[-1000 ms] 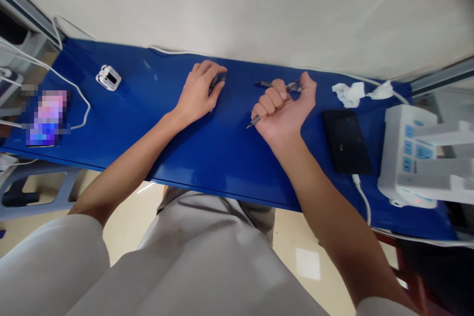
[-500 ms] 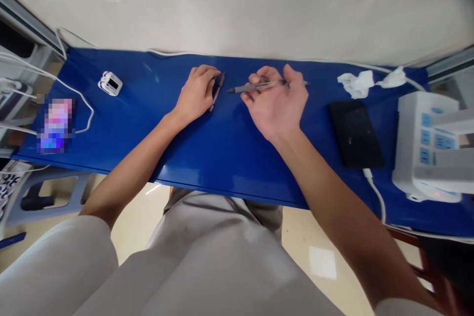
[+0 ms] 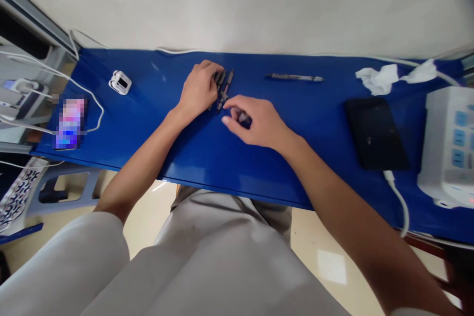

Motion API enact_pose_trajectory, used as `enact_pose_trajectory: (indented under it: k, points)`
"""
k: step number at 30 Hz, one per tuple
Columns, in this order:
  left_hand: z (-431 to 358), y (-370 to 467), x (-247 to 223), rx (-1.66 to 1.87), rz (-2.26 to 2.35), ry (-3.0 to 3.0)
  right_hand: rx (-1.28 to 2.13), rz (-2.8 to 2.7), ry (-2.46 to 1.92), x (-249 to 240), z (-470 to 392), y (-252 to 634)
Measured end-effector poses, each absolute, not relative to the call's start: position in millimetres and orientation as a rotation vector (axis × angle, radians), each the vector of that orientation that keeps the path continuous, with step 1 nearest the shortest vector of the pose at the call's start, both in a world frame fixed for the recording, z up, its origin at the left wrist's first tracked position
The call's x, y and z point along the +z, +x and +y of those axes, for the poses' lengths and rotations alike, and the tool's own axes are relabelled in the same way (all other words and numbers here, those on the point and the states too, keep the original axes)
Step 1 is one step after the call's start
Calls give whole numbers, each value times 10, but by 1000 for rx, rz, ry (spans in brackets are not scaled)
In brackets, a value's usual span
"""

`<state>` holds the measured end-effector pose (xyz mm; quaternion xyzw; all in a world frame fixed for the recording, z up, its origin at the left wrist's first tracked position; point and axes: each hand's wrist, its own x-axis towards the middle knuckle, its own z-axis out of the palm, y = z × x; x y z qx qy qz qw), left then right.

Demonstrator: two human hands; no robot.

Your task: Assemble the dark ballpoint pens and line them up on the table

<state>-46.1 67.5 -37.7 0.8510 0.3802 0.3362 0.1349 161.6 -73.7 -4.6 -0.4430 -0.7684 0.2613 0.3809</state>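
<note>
My left hand (image 3: 200, 88) rests on the blue table, its fingers curled over dark pens (image 3: 220, 78) whose ends stick out by the fingertips. Right beside them lies another dark, slim pen (image 3: 228, 84), pointing away from me. My right hand (image 3: 259, 121) hovers close to the near ends of these pens, thumb and index finger apart. Its other fingers are curled under, partly hidden and blurred; no pen shows plainly in it. Farther right, a grey, clear-barrelled pen (image 3: 294, 77) lies sideways on the table, apart from both hands.
A small white device (image 3: 120, 82) and a lit phone (image 3: 70, 123) with white cables are on the left. Crumpled tissues (image 3: 377, 79), a black device (image 3: 376, 133) with a white cable and a white box (image 3: 450, 143) stand on the right. A pale wall (image 3: 259, 10) borders the table (image 3: 207, 158).
The pen from my right hand now lies on the table to the right. That hand has turned over and moved left and nearer to me, beside the pens at my left hand.
</note>
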Motion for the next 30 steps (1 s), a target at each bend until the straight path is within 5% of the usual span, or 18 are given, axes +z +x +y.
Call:
enact_pose_trajectory:
  k: [21,30]
  points:
    - [693,-555,-326,813,1286,2443,400,-2338,-1092,-96,-726,1563]
    - [686,-517,-93,1081,1115,2171,419,-2320,-1110,-118,-693,1562]
